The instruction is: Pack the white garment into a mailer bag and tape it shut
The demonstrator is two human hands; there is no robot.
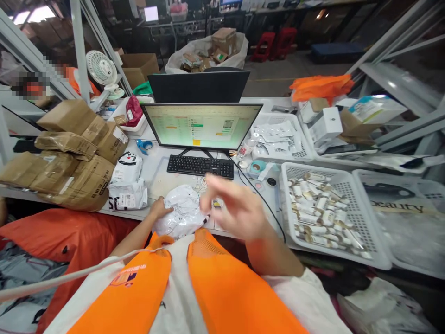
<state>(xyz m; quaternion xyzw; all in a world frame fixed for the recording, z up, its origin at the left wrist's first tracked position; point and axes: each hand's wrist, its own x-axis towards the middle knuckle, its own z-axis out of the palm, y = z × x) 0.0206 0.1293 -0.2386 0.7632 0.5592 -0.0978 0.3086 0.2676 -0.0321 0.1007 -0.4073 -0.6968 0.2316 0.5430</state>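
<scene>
My left hand [160,208] grips the edge of a crumpled white plastic mailer bag [182,215] lying on the white table [156,174] just in front of me. My right hand [233,204] hovers above the table to the right of the bag; it is smeared by motion and its fingers look loosely spread. A black keyboard [200,166] and a lit monitor [202,125] stand behind the bag. I wear an orange vest over a white shirt.
A white basket [377,253] of several small rolled items sits at the right, with more baskets behind and beside it. Brown cardboard parcels [69,157] pile up at the left, white mailers [128,183] next to them. Tape rolls and a cable lie near the keyboard.
</scene>
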